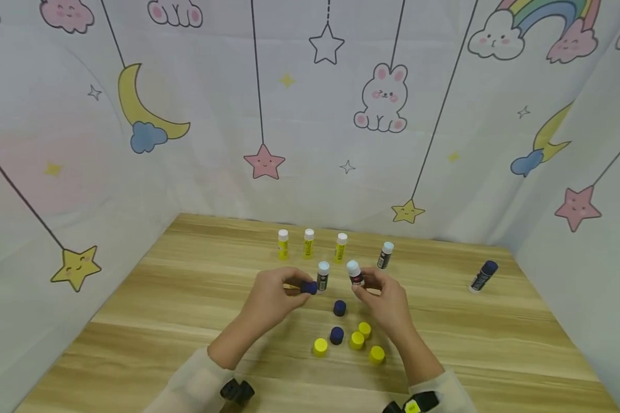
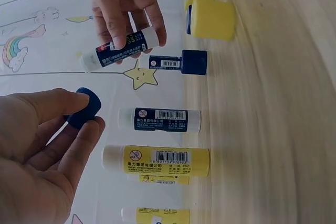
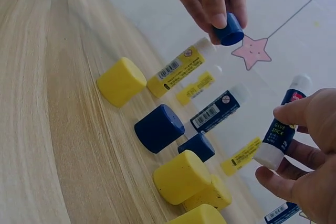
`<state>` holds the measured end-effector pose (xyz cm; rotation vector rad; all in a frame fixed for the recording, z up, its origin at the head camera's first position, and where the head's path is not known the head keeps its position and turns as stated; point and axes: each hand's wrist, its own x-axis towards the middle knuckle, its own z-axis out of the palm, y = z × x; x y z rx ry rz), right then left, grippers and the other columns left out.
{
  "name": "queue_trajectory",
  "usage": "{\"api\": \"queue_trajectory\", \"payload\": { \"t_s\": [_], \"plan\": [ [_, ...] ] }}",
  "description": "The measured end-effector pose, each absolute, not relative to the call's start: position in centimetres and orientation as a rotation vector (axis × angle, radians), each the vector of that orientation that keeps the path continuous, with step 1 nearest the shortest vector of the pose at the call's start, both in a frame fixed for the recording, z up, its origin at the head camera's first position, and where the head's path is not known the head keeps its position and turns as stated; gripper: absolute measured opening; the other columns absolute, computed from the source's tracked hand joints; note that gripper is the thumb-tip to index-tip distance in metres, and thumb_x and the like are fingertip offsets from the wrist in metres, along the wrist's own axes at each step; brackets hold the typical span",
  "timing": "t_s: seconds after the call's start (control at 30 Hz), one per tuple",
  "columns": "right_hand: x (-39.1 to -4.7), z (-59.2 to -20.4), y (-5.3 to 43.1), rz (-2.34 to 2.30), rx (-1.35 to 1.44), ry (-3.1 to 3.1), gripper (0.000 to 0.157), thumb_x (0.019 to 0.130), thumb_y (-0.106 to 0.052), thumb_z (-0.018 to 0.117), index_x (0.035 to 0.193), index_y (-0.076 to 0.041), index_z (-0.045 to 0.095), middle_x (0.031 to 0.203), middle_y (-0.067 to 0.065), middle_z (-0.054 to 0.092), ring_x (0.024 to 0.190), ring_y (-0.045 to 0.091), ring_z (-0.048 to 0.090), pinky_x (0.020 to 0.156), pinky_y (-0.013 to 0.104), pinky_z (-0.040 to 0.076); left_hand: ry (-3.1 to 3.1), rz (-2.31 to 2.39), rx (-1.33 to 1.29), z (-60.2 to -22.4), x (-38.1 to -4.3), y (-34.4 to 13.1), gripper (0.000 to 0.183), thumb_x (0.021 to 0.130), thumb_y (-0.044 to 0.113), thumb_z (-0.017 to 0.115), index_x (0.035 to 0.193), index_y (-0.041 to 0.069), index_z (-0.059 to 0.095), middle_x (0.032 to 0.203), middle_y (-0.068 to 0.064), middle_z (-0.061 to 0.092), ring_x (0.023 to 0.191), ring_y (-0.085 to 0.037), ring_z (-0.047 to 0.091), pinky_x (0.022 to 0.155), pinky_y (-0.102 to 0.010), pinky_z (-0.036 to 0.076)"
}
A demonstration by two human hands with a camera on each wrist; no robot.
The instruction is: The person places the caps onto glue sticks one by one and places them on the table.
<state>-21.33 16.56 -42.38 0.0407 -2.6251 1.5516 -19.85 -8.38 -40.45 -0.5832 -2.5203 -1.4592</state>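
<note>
My left hand [image 1: 275, 297] pinches a dark blue cap [image 1: 309, 288] between thumb and fingers; in the right wrist view the cap's [image 3: 230, 30] open end faces down and to the right. My right hand [image 1: 391, 301] holds an uncapped dark blue glue stick [image 1: 355, 274], tilted, its white top free. Cap and glue stick are apart. Between the hands, just beyond the cap, an uncapped blue glue stick [image 1: 322, 276] stands upright on the table. Two loose blue caps, one nearer the hands [image 1: 339, 308] and one closer to me [image 1: 336, 335], sit below.
Several yellow caps [image 1: 357, 341] lie on the wooden table [image 1: 165, 298] near the loose blue caps. Uncapped yellow glue sticks [image 1: 309, 244] stand in a row at the back, with another uncapped blue one [image 1: 385, 256]. A capped blue glue stick [image 1: 483, 276] stands far right.
</note>
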Motion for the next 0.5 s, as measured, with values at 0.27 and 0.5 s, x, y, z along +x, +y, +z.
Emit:
{"api": "queue_trajectory", "payload": {
  "t_s": [0.27,0.5],
  "plan": [
    [-20.2,-42.0,16.2,1.435,0.13,-2.619,0.025,0.094,-0.017,0.075,0.118,-0.021,0.07,0.114,-0.003,0.069,0.109,0.019,0.064,0.092,0.041,0.058,-2.453,-1.767,-0.365,-40.7,-20.2,-8.7,0.023,0.08,0.002,0.085,0.098,0.015,0.078,0.102,0.001,0.075,0.097,-0.021,0.072,0.076,-0.025,0.061],
    [-20.0,-41.3,16.1,1.208,0.26,-2.599,0.024,0.094,-0.017,0.075,0.117,-0.019,0.069,0.113,-0.003,0.066,0.103,0.019,0.062,0.089,0.047,0.058,-2.457,-1.8,-0.251,-40.2,-20.5,-8.8,0.021,0.084,0.011,0.083,0.103,0.02,0.079,0.103,0.004,0.076,0.107,-0.021,0.069,0.086,-0.036,0.059]
  ]
}}
